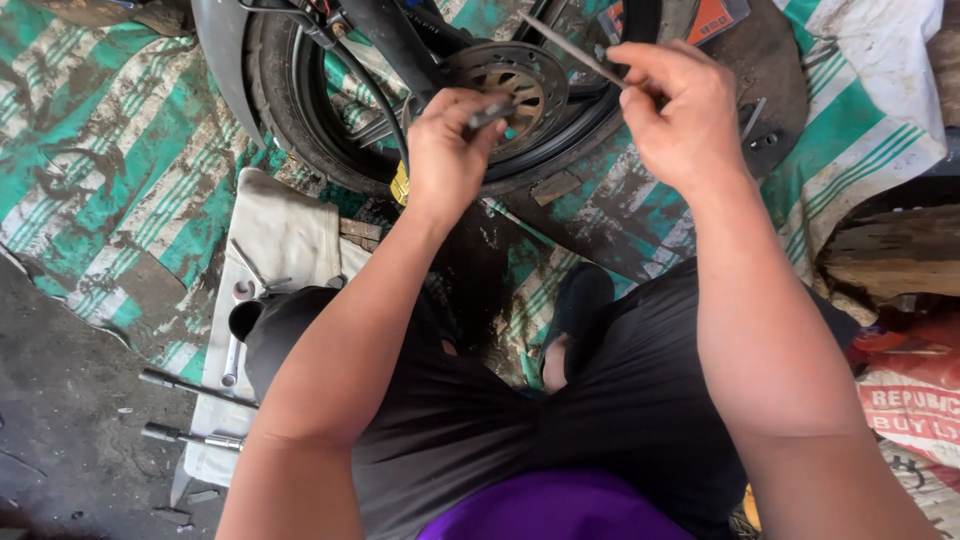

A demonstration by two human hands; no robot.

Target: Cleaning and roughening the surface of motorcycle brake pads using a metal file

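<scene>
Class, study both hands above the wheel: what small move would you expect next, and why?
Probably bringing the thin metal rod in the right hand toward the small dark part pinched by the left hand: both are raised close together over the brake disc.

A green-and-white striped tarp [120, 170], smeared with dark grime, covers most of the ground. At lower left it gives way to bare, dark concrete floor [60, 400] scattered with small debris. A dirty grey cloth [285, 235] lies spread on the tarp, reaching onto the floor. At the right edge sits a rough, weathered block of wood [895, 255], with a red-and-white printed sack [915, 400] just below it. Even daylight falls over everything, casting soft shadows.
</scene>
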